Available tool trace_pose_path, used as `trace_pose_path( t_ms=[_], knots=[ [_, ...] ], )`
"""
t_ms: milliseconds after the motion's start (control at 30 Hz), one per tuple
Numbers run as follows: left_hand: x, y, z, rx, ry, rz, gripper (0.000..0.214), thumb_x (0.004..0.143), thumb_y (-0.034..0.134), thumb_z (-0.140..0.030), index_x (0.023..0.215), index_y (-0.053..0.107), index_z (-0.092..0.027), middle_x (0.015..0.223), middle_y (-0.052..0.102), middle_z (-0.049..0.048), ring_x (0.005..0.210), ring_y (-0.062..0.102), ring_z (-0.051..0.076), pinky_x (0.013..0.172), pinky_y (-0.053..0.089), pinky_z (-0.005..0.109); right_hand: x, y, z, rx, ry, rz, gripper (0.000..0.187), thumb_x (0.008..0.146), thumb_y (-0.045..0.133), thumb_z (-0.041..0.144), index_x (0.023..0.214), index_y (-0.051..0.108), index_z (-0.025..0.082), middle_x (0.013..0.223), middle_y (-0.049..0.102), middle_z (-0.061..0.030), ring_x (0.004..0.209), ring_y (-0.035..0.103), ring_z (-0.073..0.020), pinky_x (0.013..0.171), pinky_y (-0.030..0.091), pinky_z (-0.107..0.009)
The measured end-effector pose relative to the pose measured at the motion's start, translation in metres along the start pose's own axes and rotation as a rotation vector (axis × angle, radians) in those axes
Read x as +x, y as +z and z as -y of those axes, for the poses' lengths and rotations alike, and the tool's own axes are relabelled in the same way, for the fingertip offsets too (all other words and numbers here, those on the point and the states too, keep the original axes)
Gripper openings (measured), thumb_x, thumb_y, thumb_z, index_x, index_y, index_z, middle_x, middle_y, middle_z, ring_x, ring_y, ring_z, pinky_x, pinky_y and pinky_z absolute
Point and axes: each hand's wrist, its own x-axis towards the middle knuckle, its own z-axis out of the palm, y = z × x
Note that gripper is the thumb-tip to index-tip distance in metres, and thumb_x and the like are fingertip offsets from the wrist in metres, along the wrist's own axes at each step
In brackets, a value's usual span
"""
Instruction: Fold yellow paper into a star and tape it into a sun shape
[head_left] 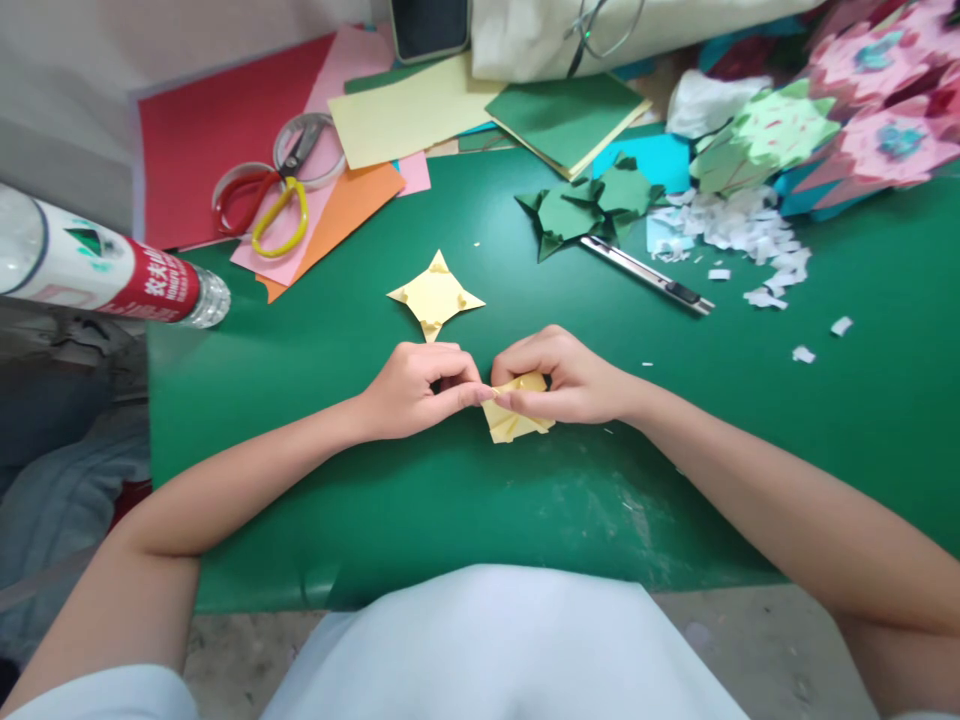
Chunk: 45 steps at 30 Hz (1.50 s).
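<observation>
Between my two hands, just above the green tabletop [420, 510], is a small piece of folded yellow paper [517, 425]. My left hand [427, 390] pinches its left corner between thumb and forefinger. From the other side my right hand [566, 375] grips the paper, thumb in front and fingers curled behind, covering part of its upper edge. The two thumb tips nearly meet at that corner. A finished-looking yellow paper star [435, 296] with four points lies flat just beyond my left hand, apart from it.
Scissors [281, 195] and tape rolls rest on coloured paper sheets [225, 140] at the back left, near a water bottle [112, 265]. Behind my right hand lie green folded stars [566, 215], a utility knife [652, 278], white scraps [757, 235] and pink paper flowers [892, 140].
</observation>
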Motion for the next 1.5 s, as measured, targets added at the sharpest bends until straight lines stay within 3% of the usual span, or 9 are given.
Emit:
trace_pose_path(
  t_ms=[167, 367, 633, 900, 1233, 1500],
  knots=[
    [-0.0025, 0.0006, -0.0002, -0.004, 0.001, -0.091, 0.035, 0.093, 0.058, -0.039, 0.066, 0.059, -0.017, 0.057, 0.059, -0.0018, 0.05, 0.048, 0.007, 0.051, 0.037, 0.02, -0.0012, -0.0006, 0.0001, 0.033, 0.042, -0.033, 0.037, 0.092, 0.053, 0.039, 0.064, 0.053, 0.015, 0.052, 0.045, 0.0058, 0.049, 0.032, -0.0035, 0.048, 0.027, -0.017],
    [-0.0029, -0.0017, -0.0006, -0.022, 0.027, -0.042, 0.028, 0.096, 0.052, -0.027, 0.07, 0.057, -0.017, 0.059, 0.06, -0.0022, 0.054, 0.053, 0.007, 0.056, 0.041, 0.018, 0.0003, -0.0017, 0.0011, 0.065, 0.058, -0.035, 0.033, 0.09, 0.056, 0.034, 0.063, 0.055, 0.015, 0.05, 0.044, 0.0062, 0.048, 0.033, -0.0033, 0.048, 0.028, -0.016],
    [-0.0016, -0.0027, -0.0004, -0.066, -0.013, -0.012, 0.033, 0.098, 0.049, -0.034, 0.07, 0.054, -0.018, 0.06, 0.059, -0.0018, 0.054, 0.053, 0.008, 0.057, 0.042, 0.02, 0.0001, -0.002, 0.0019, 0.083, 0.059, -0.039, 0.031, 0.089, 0.056, 0.031, 0.063, 0.055, 0.014, 0.05, 0.047, 0.0057, 0.047, 0.036, -0.003, 0.047, 0.029, -0.015],
    [-0.0044, -0.0005, 0.0005, -0.019, 0.0, -0.085, 0.025, 0.098, 0.049, -0.028, 0.075, 0.051, -0.018, 0.06, 0.058, -0.003, 0.054, 0.053, 0.008, 0.057, 0.042, 0.02, 0.0003, -0.0015, 0.0036, 0.168, 0.096, -0.048, 0.029, 0.088, 0.056, 0.029, 0.063, 0.055, 0.014, 0.049, 0.046, 0.0064, 0.047, 0.038, -0.0032, 0.046, 0.029, -0.015],
    [-0.003, -0.0008, 0.0016, -0.012, 0.05, -0.06, 0.026, 0.1, 0.043, -0.024, 0.074, 0.047, -0.018, 0.061, 0.052, -0.0033, 0.055, 0.05, 0.007, 0.056, 0.041, 0.019, 0.0014, -0.0017, 0.0023, 0.108, 0.039, -0.045, 0.029, 0.09, 0.056, 0.029, 0.066, 0.059, 0.013, 0.049, 0.048, 0.0065, 0.046, 0.038, -0.0022, 0.047, 0.028, -0.015],
    [-0.0052, -0.0008, 0.0032, -0.141, -0.038, -0.058, 0.029, 0.099, 0.045, -0.039, 0.079, 0.05, -0.018, 0.066, 0.054, -0.002, 0.055, 0.05, 0.008, 0.055, 0.041, 0.02, 0.0007, -0.001, 0.0019, 0.118, 0.04, -0.052, 0.03, 0.091, 0.056, 0.032, 0.069, 0.06, 0.013, 0.051, 0.051, 0.0055, 0.046, 0.041, -0.0023, 0.046, 0.03, -0.013]
  ],
)
